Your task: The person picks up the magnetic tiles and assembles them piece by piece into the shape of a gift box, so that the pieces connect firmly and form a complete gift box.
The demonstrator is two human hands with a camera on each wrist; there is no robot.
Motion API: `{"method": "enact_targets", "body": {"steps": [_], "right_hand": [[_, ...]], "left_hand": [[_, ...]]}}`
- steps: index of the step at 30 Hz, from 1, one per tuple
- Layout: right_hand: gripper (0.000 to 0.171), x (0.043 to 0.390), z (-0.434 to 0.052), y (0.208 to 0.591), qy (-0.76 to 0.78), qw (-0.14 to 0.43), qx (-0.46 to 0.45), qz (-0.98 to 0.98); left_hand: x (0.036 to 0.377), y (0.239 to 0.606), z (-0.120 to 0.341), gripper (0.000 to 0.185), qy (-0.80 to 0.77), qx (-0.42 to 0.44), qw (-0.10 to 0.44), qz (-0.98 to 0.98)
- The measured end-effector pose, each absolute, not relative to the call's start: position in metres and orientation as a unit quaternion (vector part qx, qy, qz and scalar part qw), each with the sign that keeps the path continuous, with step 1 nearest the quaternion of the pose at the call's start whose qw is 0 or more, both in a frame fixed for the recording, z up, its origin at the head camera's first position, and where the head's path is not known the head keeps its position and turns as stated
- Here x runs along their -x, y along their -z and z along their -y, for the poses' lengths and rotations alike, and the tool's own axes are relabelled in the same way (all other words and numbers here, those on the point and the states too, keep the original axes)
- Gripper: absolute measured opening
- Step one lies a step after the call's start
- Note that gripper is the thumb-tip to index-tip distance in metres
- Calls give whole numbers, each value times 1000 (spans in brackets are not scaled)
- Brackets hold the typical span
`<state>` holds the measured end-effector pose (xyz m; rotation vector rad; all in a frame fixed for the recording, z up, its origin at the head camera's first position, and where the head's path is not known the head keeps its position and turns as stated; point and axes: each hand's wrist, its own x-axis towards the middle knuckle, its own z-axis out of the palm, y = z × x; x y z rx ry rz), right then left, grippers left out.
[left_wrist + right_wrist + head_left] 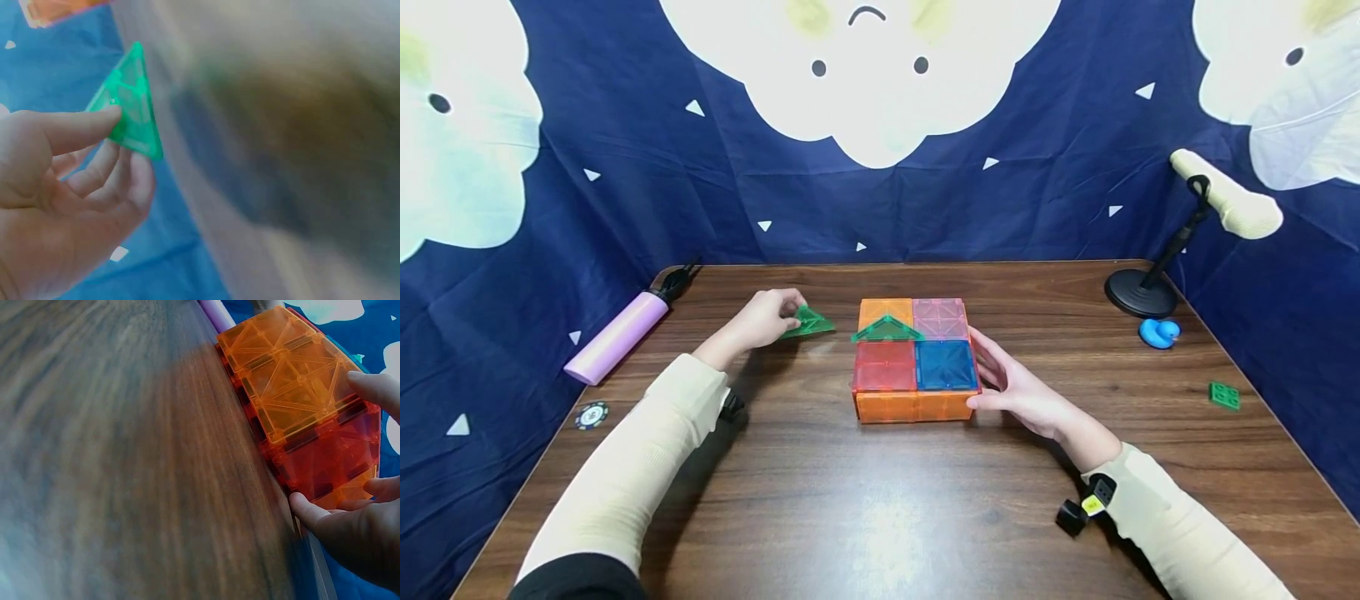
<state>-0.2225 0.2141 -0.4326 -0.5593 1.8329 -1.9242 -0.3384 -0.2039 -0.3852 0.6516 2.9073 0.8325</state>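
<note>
My left hand (767, 318) pinches a green triangular magnetic tile (808, 322) between thumb and fingers, above the table to the left of a box of magnetic tiles (913, 407). In the left wrist view, the thumb lies across one face of this tile (139, 109). The box has translucent orange, pink, red and blue squares on top and orange tiles along its front. Another green triangular tile (887, 330) is on its top, left of the middle. My right hand (1018, 387) touches the box's right side, the thumb at the front corner and the fingers spread along the red side (331, 453).
A lilac cylinder with a black end (617, 337) and a poker chip (592, 415) lie on the left. To the right are a black stand with a cream-wrapped top (1142, 292), a blue rubber duck (1159, 333) and a green toy brick (1224, 396). A blue curtain hangs behind the table.
</note>
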Motion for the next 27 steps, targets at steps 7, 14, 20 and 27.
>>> {"method": "enact_targets", "body": {"steps": [7,14,20,27], "right_hand": [[102,223,-215,433,693,213,198,-660],[102,223,-216,434,694,213,195,-660],[101,223,-216,433,693,217,195,-659],[101,223,-217,432,692,219,188,-662]], "left_hand": [[333,339,157,16,-315,-260,-62,-911],[314,307,90,18,-324,-360,-64,-873],[308,311,51,14,-327,-409,-4,-852],[303,319,34,12,-286,-427,10,-858]]}}
